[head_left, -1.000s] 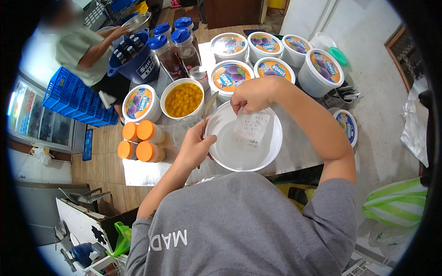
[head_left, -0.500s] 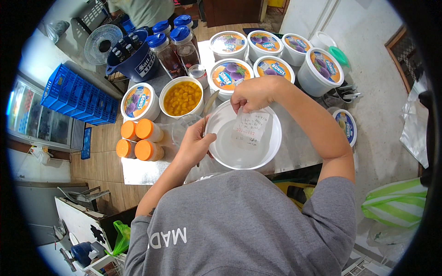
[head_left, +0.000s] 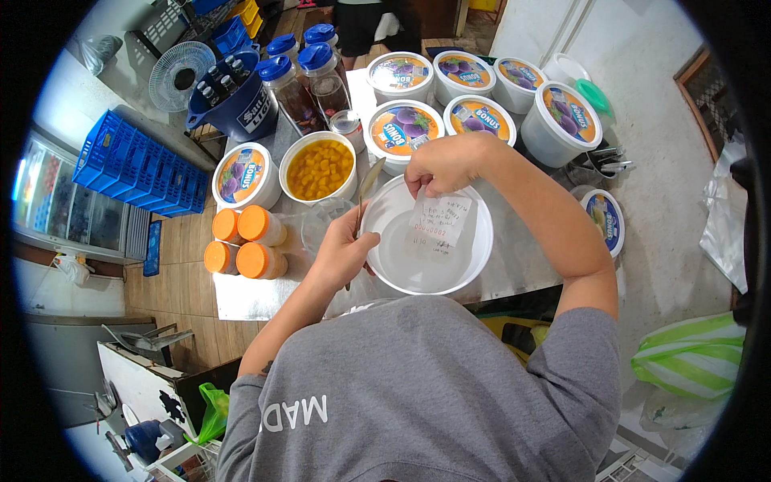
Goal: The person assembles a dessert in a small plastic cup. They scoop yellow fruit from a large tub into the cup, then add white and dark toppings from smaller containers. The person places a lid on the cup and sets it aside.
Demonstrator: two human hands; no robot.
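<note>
Centre of frame: the right hand pinches a paper slip over the white tub. The left hand, closed around a spoon, rests against the tub's left rim.

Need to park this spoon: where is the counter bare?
One bare strip: the counter's near edge, between the orange-capped bottles and the left hand. Behind the white bowl, lidded tubs and the yellow fruit bowl crowd together.
</note>
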